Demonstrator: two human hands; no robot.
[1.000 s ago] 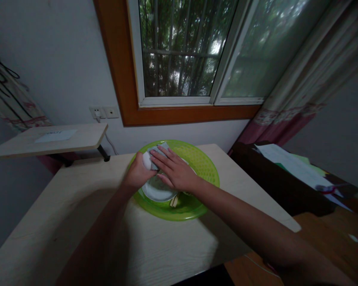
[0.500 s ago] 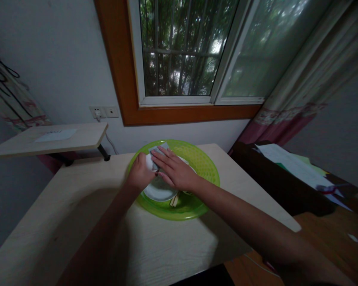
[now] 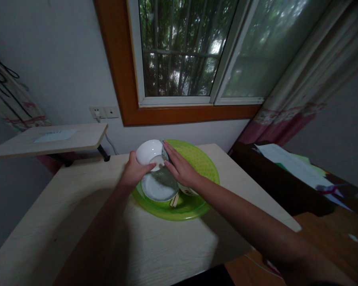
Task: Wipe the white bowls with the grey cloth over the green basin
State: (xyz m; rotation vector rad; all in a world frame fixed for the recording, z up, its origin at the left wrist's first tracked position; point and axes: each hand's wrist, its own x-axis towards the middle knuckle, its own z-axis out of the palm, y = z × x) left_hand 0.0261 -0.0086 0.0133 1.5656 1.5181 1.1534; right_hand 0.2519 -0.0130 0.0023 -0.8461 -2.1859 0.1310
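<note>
A white bowl (image 3: 149,151) is tilted with its rounded underside and foot ring showing, above the green tray. My left hand (image 3: 133,171) grips it from the left, with the thumb across the near side near the foot ring. My right hand (image 3: 180,167) lies along the bowl's right side, fingers nearly straight and thumb apart. A bit of grey cloth (image 3: 165,153) shows between that hand and the bowl; most of it is hidden. Below the hands, a white plate (image 3: 159,190) rests in the green tray (image 3: 185,215). Another patterned bowl (image 3: 187,190) is partly covered by my right wrist.
Short wooden sticks (image 3: 174,200), perhaps chopsticks, lie beside the plate. The tray stands on a pale wooden table (image 3: 155,246). A raised shelf (image 3: 77,139) is at the left, under wall sockets (image 3: 104,112). Papers (image 3: 289,163) lie on dark furniture at the right.
The bowl has been turned and now shows its underside, clear of my right hand. My right hand has shifted right, from over the bowl to its side, and the grey cloth is less visible.
</note>
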